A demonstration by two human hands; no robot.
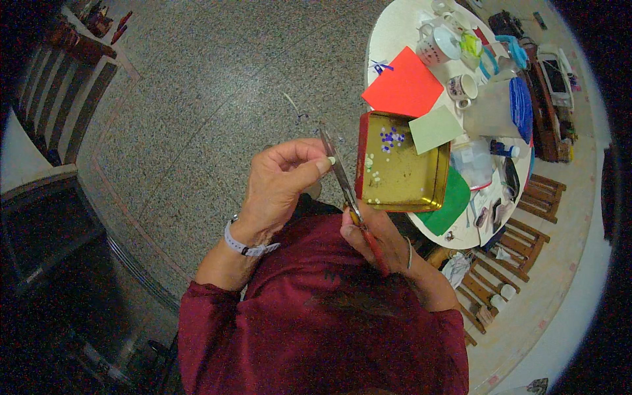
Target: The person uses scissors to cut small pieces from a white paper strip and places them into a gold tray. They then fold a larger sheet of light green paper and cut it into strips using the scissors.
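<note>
My left hand (pixel 286 184) is closed in a pinch on a small pale paper piece (pixel 331 160). Right beside it are the long blades of the scissors (pixel 338 170); whether they touch the paper I cannot tell. My right hand (pixel 378 240) is wrapped round the red handles, with the blades pointing away from me. To the right of the blades, a gold-coloured tin (pixel 411 176) with a red outer side sits at the table's edge. Purple paper bits (pixel 392 139) and pale round bits (pixel 375 176) lie inside it. A pale green paper sheet (pixel 436 130) rests across its far right corner.
On the white table (pixel 388 33) lie a red paper sheet (pixel 405 82) and a green sheet (pixel 447 197). A lidded mug (pixel 438 46), a cup (pixel 461 89) and a blue-lidded container (pixel 500 108) stand there. Wooden chairs (pixel 517 247) are at the right; speckled floor (pixel 217 79) spreads left.
</note>
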